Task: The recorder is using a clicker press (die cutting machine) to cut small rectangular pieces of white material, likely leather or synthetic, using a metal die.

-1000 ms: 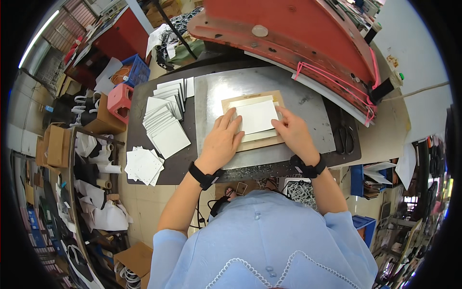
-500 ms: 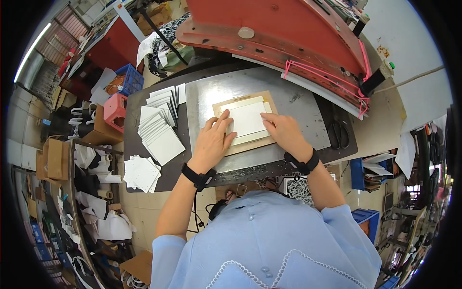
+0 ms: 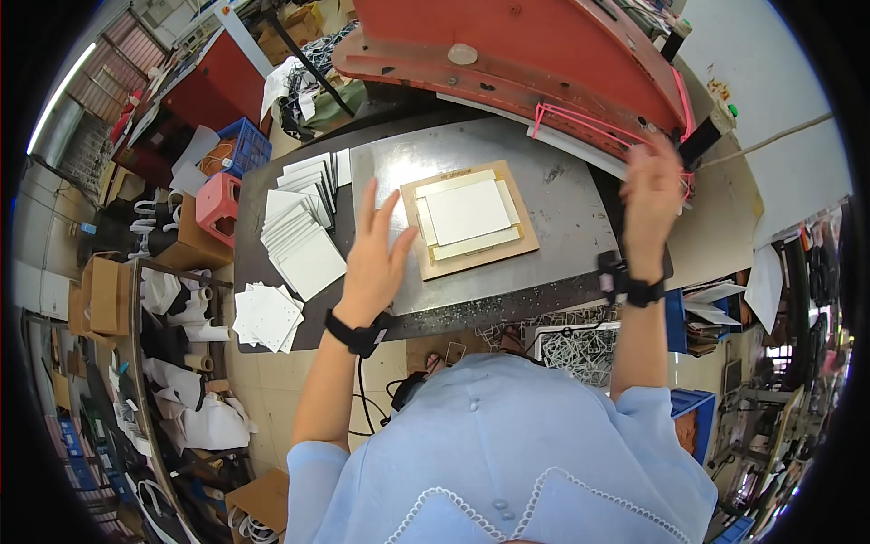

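A white card sheet [image 3: 468, 210] lies on a brown wooden die board [image 3: 521, 245] in the middle of the grey metal bed [image 3: 562, 190]. My left hand [image 3: 373, 256] hovers flat and empty, fingers spread, just left of the board. My right hand [image 3: 654, 183] is raised to the right, at the pink looped handle [image 3: 598, 118] under the red press lid [image 3: 517, 50]; whether it grips the handle is unclear. A fanned row of white sheets [image 3: 304, 218] lies left of my left hand.
A loose pile of cut white pieces [image 3: 267, 317] sits at the table's near left corner. Cardboard boxes [image 3: 104, 295], a pink stool [image 3: 217, 204] and a blue crate [image 3: 245, 150] stand at the left. Paper offcuts [image 3: 580, 344] lie below the table edge.
Both hands have lifted off the sheet on the board. My left hand has drawn back to the left, and my right hand has swung up to the right toward the pink handle.
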`<state>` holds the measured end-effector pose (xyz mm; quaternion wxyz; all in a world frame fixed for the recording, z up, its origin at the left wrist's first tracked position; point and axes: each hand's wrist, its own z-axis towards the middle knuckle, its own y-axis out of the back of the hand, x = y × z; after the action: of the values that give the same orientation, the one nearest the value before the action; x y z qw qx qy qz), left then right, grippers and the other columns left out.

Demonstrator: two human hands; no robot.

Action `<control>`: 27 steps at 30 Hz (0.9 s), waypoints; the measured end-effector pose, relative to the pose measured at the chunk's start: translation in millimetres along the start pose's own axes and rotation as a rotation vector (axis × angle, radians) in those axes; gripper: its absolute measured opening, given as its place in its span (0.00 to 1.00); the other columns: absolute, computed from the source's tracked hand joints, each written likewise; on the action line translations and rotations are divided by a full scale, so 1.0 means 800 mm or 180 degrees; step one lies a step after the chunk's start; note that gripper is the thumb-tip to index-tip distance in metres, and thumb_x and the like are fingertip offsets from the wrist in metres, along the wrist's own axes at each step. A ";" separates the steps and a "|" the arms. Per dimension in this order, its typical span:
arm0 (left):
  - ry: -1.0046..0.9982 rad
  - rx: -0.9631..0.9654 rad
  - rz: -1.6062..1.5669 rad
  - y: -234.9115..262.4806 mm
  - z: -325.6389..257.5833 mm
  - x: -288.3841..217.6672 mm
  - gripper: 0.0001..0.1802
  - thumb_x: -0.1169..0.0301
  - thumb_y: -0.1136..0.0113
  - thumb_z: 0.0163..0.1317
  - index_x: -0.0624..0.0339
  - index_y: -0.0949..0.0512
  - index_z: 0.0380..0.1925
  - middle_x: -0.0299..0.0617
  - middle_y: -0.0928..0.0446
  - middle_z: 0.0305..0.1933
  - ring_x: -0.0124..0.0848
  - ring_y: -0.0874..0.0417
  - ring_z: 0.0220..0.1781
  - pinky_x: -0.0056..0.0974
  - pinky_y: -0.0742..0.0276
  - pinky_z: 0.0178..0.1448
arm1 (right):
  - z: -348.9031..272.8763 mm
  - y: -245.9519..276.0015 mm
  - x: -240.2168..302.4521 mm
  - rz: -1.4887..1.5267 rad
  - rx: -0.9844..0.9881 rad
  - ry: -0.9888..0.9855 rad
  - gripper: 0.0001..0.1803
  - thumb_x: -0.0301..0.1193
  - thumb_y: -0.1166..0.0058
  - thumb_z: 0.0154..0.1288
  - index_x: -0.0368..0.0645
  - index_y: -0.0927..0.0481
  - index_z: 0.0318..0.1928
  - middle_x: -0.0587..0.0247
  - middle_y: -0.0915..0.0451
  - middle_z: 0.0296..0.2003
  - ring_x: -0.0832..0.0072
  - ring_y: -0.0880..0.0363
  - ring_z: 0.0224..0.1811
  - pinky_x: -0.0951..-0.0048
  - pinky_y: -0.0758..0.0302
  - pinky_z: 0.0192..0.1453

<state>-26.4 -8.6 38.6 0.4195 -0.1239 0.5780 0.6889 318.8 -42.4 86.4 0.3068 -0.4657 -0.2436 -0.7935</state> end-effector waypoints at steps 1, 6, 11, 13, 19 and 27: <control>-0.0119 -0.0201 0.0092 0.009 -0.005 0.005 0.26 0.65 0.45 0.69 0.63 0.33 0.64 0.56 0.47 0.76 0.53 0.29 0.66 0.45 0.25 0.60 | 0.025 0.019 -0.005 -0.0208 -0.0575 0.0613 0.24 0.36 0.40 0.68 0.40 0.27 0.60 0.69 0.24 0.33 0.83 0.26 0.34 0.78 0.28 0.40; 0.0130 -0.0341 -0.0417 0.039 -0.033 -0.004 0.21 0.67 0.49 0.72 0.64 0.30 0.61 0.48 0.44 0.75 0.37 0.26 0.60 0.37 0.24 0.56 | 0.131 0.106 -0.032 -0.0372 -0.0786 0.0617 0.26 0.33 0.34 0.63 0.33 0.29 0.56 0.60 0.23 0.46 0.75 0.24 0.47 0.73 0.27 0.54; 0.0125 0.0046 -0.0651 0.041 -0.063 -0.030 0.14 0.68 0.48 0.71 0.65 0.21 0.49 0.49 0.27 0.63 0.38 0.22 0.57 0.36 0.25 0.55 | 0.156 0.107 -0.059 0.0408 -0.0353 0.0155 0.28 0.30 0.31 0.57 0.34 0.28 0.55 0.59 0.25 0.48 0.73 0.26 0.49 0.72 0.29 0.57; 0.0074 0.0364 -0.0777 0.039 -0.072 -0.037 0.13 0.69 0.48 0.71 0.65 0.21 0.48 0.48 0.22 0.57 0.37 0.19 0.52 0.35 0.24 0.54 | 0.150 0.109 -0.056 0.0364 -0.0352 0.0164 0.29 0.29 0.31 0.57 0.33 0.29 0.56 0.59 0.25 0.48 0.73 0.26 0.49 0.72 0.29 0.57; 0.0019 0.0949 -0.1101 0.032 -0.080 -0.070 0.12 0.66 0.44 0.69 0.62 0.20 0.45 0.48 0.18 0.41 0.44 0.17 0.40 0.39 0.22 0.44 | 0.076 0.090 0.000 0.0073 -0.0256 0.0218 0.35 0.29 0.35 0.60 0.31 0.36 0.64 0.54 0.29 0.58 0.69 0.30 0.58 0.69 0.34 0.64; -0.0586 0.0831 -0.1576 0.032 -0.063 -0.123 0.13 0.71 0.36 0.63 0.60 0.19 0.47 0.44 0.17 0.38 0.35 0.16 0.38 0.35 0.21 0.42 | -0.067 0.088 0.073 0.0959 0.0801 -0.0209 0.36 0.21 0.50 0.69 0.32 0.48 0.73 0.52 0.40 0.70 0.66 0.44 0.74 0.65 0.50 0.77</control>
<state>0.2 -95.9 105.9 0.6379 -0.1431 0.5735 0.4937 315.3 -142.6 121.3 0.4698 -0.4805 -0.2783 -0.6863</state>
